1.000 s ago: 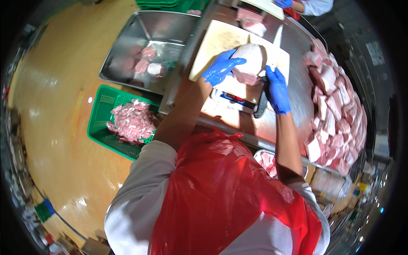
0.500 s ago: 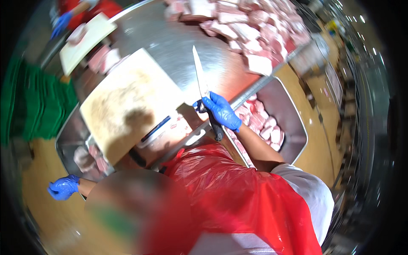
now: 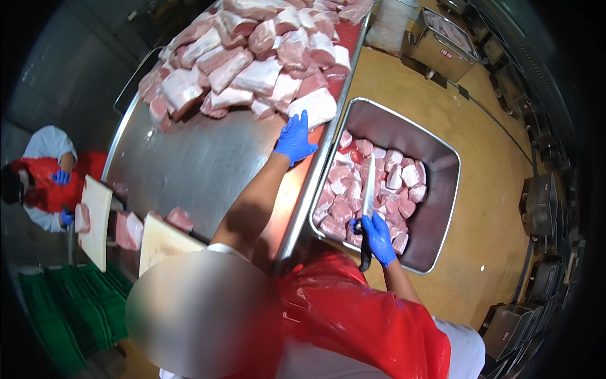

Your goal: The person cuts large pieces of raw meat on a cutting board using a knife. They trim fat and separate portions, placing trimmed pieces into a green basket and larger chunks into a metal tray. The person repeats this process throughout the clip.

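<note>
My left hand (image 3: 295, 138), in a blue glove, reaches forward over the steel table. Its fingers are spread at the near edge of a pale slab of meat (image 3: 317, 107), at the right side of a large meat pile (image 3: 252, 69). In my right hand (image 3: 379, 239), also gloved in blue, is a knife (image 3: 370, 189) with a long pale blade and black handle. Its blade points away from me, above a steel tub (image 3: 435, 208) of cut meat chunks (image 3: 341, 211). The handle is partly covered by my fingers.
A white cutting board (image 3: 164, 243) lies at the table's near left, with meat pieces (image 3: 129, 230) beside it. Across the left corner, a co-worker (image 3: 47, 170) in a red apron stands by another board (image 3: 96, 221). Green crates (image 3: 76, 316) are stacked lower left; a steel cart (image 3: 442, 47) stands far right.
My view has swung right. My left hand has gone from low at the left side to the meat pile. My right hand, still holding the knife, is now above the tub's near edge.
</note>
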`<state>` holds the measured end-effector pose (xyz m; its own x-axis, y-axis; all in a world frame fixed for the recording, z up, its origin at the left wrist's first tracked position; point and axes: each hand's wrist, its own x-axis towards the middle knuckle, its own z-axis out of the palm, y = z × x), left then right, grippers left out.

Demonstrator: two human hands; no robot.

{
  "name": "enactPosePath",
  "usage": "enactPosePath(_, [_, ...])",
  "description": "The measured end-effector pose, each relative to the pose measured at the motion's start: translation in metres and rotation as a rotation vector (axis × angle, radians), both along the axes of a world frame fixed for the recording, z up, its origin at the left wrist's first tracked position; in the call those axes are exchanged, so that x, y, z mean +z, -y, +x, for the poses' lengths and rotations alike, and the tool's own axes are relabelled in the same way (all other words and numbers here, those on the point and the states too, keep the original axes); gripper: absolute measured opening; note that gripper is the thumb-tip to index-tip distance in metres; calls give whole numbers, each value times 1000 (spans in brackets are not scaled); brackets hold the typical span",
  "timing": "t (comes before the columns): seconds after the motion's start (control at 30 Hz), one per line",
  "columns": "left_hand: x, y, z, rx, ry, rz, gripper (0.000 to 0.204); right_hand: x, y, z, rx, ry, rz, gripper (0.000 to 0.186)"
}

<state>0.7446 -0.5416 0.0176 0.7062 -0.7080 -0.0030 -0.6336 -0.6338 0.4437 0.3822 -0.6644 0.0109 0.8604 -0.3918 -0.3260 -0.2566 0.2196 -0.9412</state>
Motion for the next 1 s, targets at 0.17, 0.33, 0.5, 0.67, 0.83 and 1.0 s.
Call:
enactPosePath(0.17, [-46, 85, 66, 98, 134, 266, 134, -11, 57, -29, -246, -81, 53, 25])
enactPosePath(0.33, [-37, 106, 90, 69, 142, 245, 124, -13, 80, -51, -368, -124, -26, 26])
enactPosePath(0.5, [-51, 78, 98, 147, -83, 153, 122, -1, 89, -23, -338, -93, 7, 26])
enactPosePath(0.67, [-51, -14, 61, 390, -1034, -457, 98, -3, 88, 12, -222, -49, -7, 26])
enactPosePath(0.83, [14, -145, -47, 504, -1087, -933, 59, -9, 83, 57, 9, -4, -58, 28])
enactPosePath(1.0, [92, -269, -137, 977, -902, -1445, 51, -3, 55, 106, 197, 84, -99, 28])
